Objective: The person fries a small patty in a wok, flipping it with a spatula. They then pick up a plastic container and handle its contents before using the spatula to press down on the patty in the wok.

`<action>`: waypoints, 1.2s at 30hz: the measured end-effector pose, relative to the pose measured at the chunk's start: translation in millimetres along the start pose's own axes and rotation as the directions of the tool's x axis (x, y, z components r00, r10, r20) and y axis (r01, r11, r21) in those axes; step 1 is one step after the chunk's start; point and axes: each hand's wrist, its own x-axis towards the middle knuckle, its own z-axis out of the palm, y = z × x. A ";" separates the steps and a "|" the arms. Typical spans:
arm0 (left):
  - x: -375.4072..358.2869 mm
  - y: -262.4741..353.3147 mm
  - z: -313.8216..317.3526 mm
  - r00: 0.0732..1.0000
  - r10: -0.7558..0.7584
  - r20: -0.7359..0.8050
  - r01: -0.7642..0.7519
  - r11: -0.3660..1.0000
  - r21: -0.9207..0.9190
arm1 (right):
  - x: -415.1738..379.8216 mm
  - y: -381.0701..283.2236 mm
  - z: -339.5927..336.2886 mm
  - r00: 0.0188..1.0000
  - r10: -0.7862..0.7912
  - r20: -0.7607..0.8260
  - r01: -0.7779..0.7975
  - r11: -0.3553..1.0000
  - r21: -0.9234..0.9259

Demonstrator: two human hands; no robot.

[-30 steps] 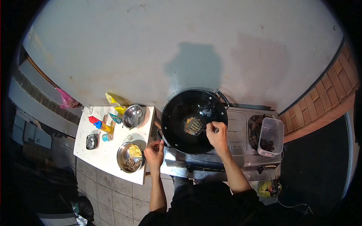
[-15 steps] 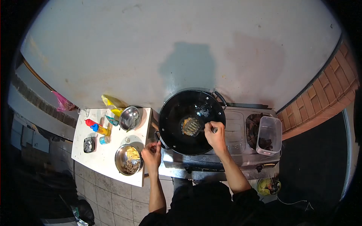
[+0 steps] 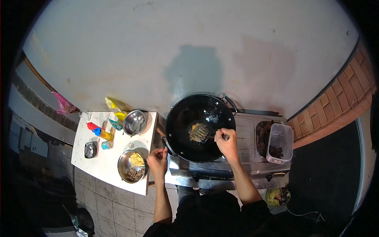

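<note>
My right hand [image 3: 226, 143] is closed around the handle of a slotted spatula [image 3: 202, 133]. The spatula's metal head rests low in a black wok [image 3: 182, 114], against a small heap of browned minced bits [image 3: 195, 129]. Glossy wet patches shine on the wok's far inner wall. My left hand [image 3: 157, 162] has its fingers curled, close to the wok's left handle [image 3: 165, 143]; whether it grips that handle cannot be made out. Just left of this hand stands a steel bowl [image 3: 121, 172] holding yellow strips [image 3: 136, 159] and brownish-grey sliced pieces [image 3: 135, 173].
The wok sits on a steel gas stove [image 3: 245, 136]. A clear plastic box [image 3: 285, 136] overlaps the right burner. On the white table [image 3: 92, 168] are another steel bowl [image 3: 130, 123], red-and-yellow squeeze bottles [image 3: 103, 133], a small jar [image 3: 106, 145] and a black dish [image 3: 90, 150]. A wall rises behind.
The spatula head has shifted slightly to the right in the wok, and its handle end is tilted a little differently. My left hand stays beside the wok's handle. The whole view has drifted slightly.
</note>
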 end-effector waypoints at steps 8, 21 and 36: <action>0.5 -0.3 1.4 1.000 0.012 -0.008 -0.012 1.000 0.002 | 8.5 -5.2 -5.1 0.966 -0.253 0.047 0.229 0.929 0.289; 0.3 -3.1 3.4 1.000 0.008 -0.023 -0.008 1.000 -0.010 | 7.1 -1.1 -12.2 0.965 -0.180 0.189 0.005 0.737 0.676; 0.0 -3.0 3.6 0.998 0.050 -0.026 -0.050 0.999 0.005 | 1.2 4.8 0.9 0.988 -0.071 0.136 -0.032 0.771 0.636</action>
